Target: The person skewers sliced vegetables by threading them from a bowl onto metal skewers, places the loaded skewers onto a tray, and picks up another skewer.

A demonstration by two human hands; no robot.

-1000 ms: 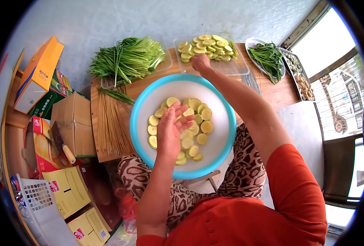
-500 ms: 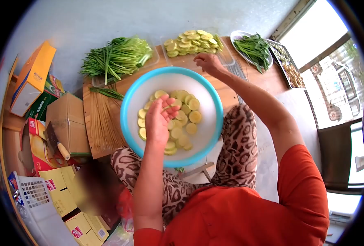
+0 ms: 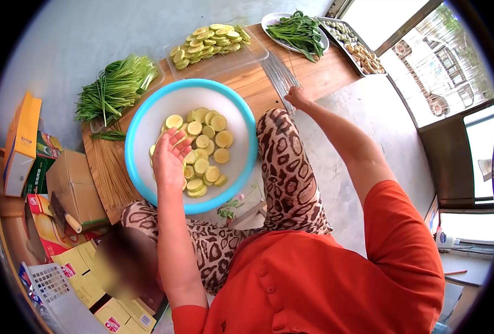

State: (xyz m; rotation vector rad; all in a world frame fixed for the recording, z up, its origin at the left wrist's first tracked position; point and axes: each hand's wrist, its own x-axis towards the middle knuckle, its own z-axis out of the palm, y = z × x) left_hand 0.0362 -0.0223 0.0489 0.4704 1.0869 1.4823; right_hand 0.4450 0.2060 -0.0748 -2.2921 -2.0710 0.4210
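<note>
Over the left part of a white basin with a blue rim, my left hand is palm up, its fingers loosely curled and apart. No held thing shows in it. Round pale-green zucchini slices lie in the basin beneath and beside that hand. My right hand is at the near end of a bundle of thin metal skewers on the wooden board, fingers pinched together at the skewer ends. The fingertips are partly hidden.
Behind the basin stand a clear tray of zucchini slices and a heap of green stalks. Leafy greens fill a plate near a metal tray. Bamboo skewers lie left; a knife rests by cardboard boxes.
My right hand has moved from beside the zucchini tray to the metal skewers. My left hand stays over the basin, its fingers more opened. The view has shifted to the right.
</note>
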